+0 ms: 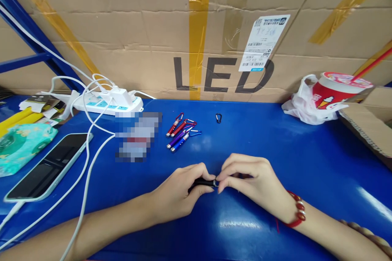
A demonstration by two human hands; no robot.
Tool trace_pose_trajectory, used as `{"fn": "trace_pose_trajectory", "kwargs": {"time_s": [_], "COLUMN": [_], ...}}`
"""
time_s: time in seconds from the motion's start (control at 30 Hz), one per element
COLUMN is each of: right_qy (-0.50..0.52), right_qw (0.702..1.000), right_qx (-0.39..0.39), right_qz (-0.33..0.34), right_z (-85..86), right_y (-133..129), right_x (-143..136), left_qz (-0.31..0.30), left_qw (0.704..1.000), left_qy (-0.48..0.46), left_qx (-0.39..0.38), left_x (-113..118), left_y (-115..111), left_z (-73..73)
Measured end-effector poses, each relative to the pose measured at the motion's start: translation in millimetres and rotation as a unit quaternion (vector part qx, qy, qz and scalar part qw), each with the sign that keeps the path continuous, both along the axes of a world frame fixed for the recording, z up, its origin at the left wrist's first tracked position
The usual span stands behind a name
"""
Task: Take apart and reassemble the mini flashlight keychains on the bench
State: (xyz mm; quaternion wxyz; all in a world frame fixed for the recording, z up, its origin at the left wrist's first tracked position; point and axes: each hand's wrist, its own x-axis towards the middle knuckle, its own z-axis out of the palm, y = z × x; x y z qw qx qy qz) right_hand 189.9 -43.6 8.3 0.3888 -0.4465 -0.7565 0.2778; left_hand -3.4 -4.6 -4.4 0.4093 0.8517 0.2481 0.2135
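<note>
Left grip (177, 189) and right grip (255, 177) pinch a black tube (201, 182); carton (137, 45) reads "LED".

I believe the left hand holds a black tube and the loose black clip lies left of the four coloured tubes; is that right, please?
Not quite: the loose black clip lies right of the four coloured tubes, as the head view shows. The left hand does hold a black tube.

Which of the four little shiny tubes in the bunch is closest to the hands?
The blue tube, at the front of the bunch, is nearest the left hand. The purple tube and two red tubes lie farther back.
</note>
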Motion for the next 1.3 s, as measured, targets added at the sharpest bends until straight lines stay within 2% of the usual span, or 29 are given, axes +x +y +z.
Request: {"fn": "trace_pose_trajectory", "kwargs": {"time_s": [0.07, 0.13, 0.2, 0.27, 0.33, 0.43, 0.57, 0.67, 0.73, 0.8, 0.87, 0.93, 1.13, 1.3], "right_qy": [0.017, 0.043, 0.077, 0.103, 0.114, 0.122, 0.116, 0.080, 0.044, 0.007, -0.024, -0.051, -0.109, -0.106], "right_qw": [0.997, 0.981, 0.944, 0.909, 0.897, 0.898, 0.909, 0.935, 0.966, 0.990, 0.997, 0.997, 0.987, 0.990], "right_qx": [-0.065, -0.179, -0.313, -0.400, -0.422, -0.418, -0.396, -0.343, -0.242, -0.107, 0.000, 0.054, 0.122, 0.096], "right_qz": [-0.032, -0.063, -0.068, -0.061, -0.058, -0.058, -0.052, -0.051, -0.074, -0.091, -0.074, -0.038, -0.013, -0.001], "right_z": [0.2, 1.0, 2.8, 5.3, 7.6, 8.2, 4.0, 1.5, 1.2, 1.2, 0.6, -0.8, -2.4, -0.5], "right_y": [0, 1, 1, 0, 0, 1, 3, 3, 3, 2, 1, 0, -1, -1], "right_x": [-4, -7, -9, -10, -9, -8, -5, -3, -1, 1, 3, 5, 6, 4], "left_qz": [0.009, 0.014, 0.006, -0.004, -0.003, 0.006, 0.018, 0.032, 0.053, 0.073, 0.078, 0.069, 0.020, -0.003], "left_qw": [1.000, 0.998, 0.991, 0.979, 0.970, 0.972, 0.978, 0.984, 0.990, 0.995, 0.997, 0.998, 1.000, 1.000], "left_qy": [-0.014, -0.019, -0.025, -0.033, -0.037, -0.020, -0.006, -0.006, 0.001, 0.002, -0.005, -0.010, 0.002, 0.002], "left_qx": [0.014, 0.056, 0.128, 0.201, 0.239, 0.235, 0.206, 0.176, 0.130, 0.070, 0.026, 0.011, 0.018, -0.013], "left_x": [0, 0, -1, -1, 0, 1, 1, 1, 1, 2, 2, 3, 3, 1], "left_y": [0, -2, -3, -4, -4, -4, -5, -6, -6, -5, -4, -3, 1, 1], "left_z": [-3.4, -7.2, -10.2, -11.5, -10.5, -6.8, -4.4, -4.0, -2.8, -0.9, 0.8, 1.6, 0.2, -0.2]}}
